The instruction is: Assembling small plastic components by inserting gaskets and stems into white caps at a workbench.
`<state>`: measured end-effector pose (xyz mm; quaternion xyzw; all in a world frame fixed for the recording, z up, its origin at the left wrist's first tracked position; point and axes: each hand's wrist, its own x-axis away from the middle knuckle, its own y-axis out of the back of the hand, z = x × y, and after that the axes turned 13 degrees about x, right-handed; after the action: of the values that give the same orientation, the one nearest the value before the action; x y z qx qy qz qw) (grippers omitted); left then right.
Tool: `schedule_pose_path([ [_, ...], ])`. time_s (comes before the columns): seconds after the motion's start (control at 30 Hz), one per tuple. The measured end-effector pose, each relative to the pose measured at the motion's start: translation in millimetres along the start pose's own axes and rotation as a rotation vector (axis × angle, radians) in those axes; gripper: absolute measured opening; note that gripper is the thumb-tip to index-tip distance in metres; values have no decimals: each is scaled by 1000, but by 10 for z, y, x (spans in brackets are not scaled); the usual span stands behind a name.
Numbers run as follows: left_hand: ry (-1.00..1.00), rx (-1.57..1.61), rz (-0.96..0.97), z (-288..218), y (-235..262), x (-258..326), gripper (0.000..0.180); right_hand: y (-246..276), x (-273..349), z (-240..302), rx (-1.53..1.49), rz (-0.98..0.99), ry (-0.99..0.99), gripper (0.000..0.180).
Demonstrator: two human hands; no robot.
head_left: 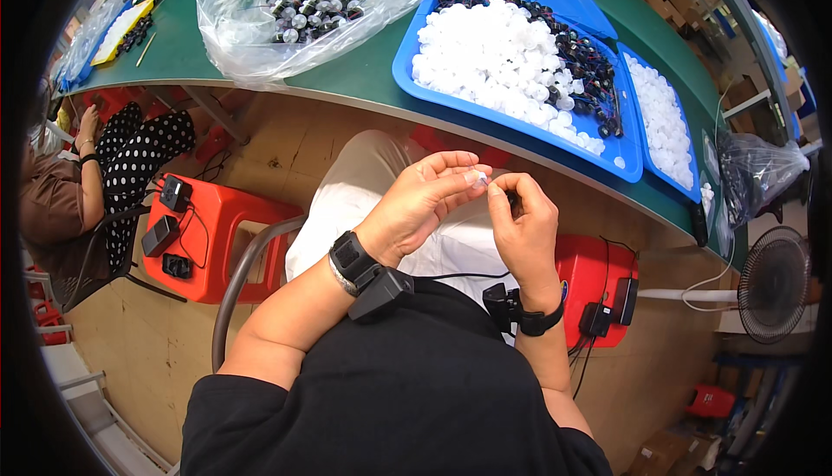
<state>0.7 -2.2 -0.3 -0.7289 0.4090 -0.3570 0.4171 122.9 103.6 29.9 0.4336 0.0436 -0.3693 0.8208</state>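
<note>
Head view: I see both of my hands raised over my lap, in front of a curved green worktable [347, 77]. My left hand [425, 198] has thumb and forefinger pinched together on a small white cap [479, 178], which sits between the two hands, just below the table's edge. My right hand [524, 224] meets it from the other side, its fingers curled shut around a small dark part [513, 203], mostly hidden. Black wrist units are strapped to both forearms.

On the table above the hands lies a large blue tray [407, 68], heaped with white caps on its near side and dark, wired parts along its far side. A second blue tray [646, 142] to its right holds more white caps. To the left, a crumpled clear plastic bag [251, 34] holds silver and black pieces. At the far left of the table sits a flat yellow tray [121, 34].

Red plastic stools [234, 224] carrying black chargers stand on either side of my legs. A person in a spotted garment [139, 151] sits at the left. A floor fan [774, 283] stands at the right.
</note>
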Motion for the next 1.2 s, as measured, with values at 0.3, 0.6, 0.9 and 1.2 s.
schedule_pose_path([
  [0.3, 21, 18, 7, 16, 3, -29, 37, 0, 1, 17, 13, -34, 16, 5],
  [0.6, 30, 17, -8, 14, -35, -26, 34, -3, -2, -12, 17, -45, 29, 5],
  [0.9, 28, 16, -8, 14, -25, -37, 34, -5, 0, -18, 19, -41, 27, 5],
  [1.2, -14, -170, 32, -13, -54, -15, 38, -35, 14, -27, -1, 3, -5, 4],
])
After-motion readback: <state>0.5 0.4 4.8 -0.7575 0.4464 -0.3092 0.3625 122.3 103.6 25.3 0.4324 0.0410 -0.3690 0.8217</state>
